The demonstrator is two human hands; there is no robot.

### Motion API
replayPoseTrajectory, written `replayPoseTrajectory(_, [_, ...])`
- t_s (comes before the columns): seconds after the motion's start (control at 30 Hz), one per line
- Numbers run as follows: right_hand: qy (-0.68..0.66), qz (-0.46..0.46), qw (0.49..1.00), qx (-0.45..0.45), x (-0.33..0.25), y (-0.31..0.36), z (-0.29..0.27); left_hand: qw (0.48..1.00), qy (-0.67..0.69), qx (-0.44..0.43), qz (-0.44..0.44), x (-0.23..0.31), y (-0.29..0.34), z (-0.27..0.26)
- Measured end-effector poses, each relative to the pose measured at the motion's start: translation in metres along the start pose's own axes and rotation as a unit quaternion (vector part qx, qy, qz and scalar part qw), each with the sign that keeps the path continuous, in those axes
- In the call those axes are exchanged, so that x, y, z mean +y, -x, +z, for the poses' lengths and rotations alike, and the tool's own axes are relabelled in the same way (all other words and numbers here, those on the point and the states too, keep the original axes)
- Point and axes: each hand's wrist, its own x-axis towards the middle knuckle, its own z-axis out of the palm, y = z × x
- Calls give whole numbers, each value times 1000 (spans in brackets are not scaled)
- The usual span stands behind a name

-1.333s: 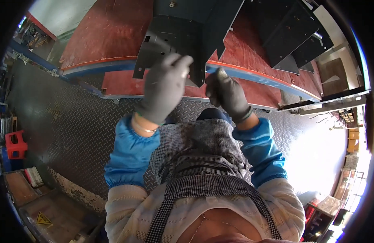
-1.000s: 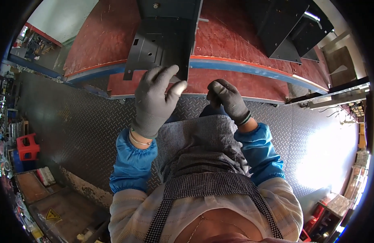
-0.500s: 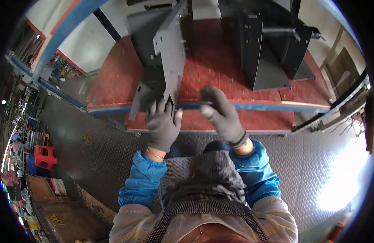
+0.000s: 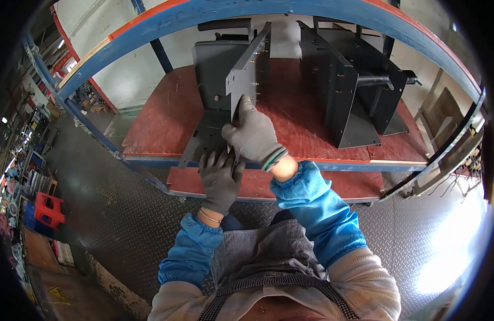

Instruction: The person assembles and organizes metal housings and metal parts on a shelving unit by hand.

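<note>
A dark grey sheet-metal frame (image 4: 213, 75) stands toward the left on a red shelf, with an upright side plate and a flat base. My right hand (image 4: 252, 131), in a grey glove, is closed on the front edge of the side plate, its index finger pointing up along the metal. Lower and nearer to me, my gloved left hand (image 4: 221, 179) grips the frame's front bottom corner; its fingertips are partly hidden by the metal. Small brass-coloured studs dot the side plate.
A second dark metal frame (image 4: 340, 101) with a black cylindrical bar stands at the shelf's right. Blue rails (image 4: 290, 166) border the red shelf (image 4: 169, 117), and a lower red shelf (image 4: 311, 184) lies beneath. A red stool (image 4: 49, 209) stands at far left on the patterned metal floor.
My right hand has moved left and forward from the air onto the frame's side plate. My left hand stays at the front bottom corner. The view has tilted up.
</note>
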Motion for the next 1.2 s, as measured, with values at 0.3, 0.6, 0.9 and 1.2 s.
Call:
replayPoseTrajectory(0.3, [-291, -114, 949, -46, 45, -33, 10, 992, 99, -22, 77, -38, -27, 2])
replayPoseTrajectory(0.6, [-242, 15, 969, 49, 64, 57, 80, 889, 380, -248, 66, -112, -52, -13])
replayPoseTrajectory(0.9, [-190, 100, 976, 14, 51, 61, 91, 974, 179, -82, 114, -80, -42, 7])
replayPoseTrajectory(1.2, [-315, 141, 939, -6, 73, 95, 65, 970, 200, -98, 102, -28, -24, 1])
